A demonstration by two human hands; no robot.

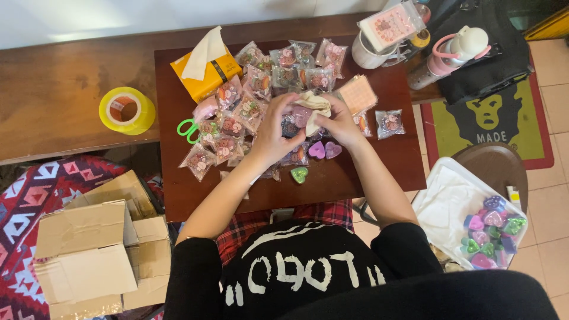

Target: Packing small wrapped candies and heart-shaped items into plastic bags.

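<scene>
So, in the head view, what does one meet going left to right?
Cardboard box → yellow tape roll → green scissors → left hand → right hand → small packet lying apart → pink-and-white bottle → white tray of heart-shaped pieces.

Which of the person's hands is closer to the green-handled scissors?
Left. The left hand lies just right of the scissors; the right hand is farther right, beyond it.

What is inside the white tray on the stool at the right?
The white tray holds a cluster of heart-shaped pieces in pink, purple, green and blue at one end, on white lining. Anything beneath them is covered.
</scene>
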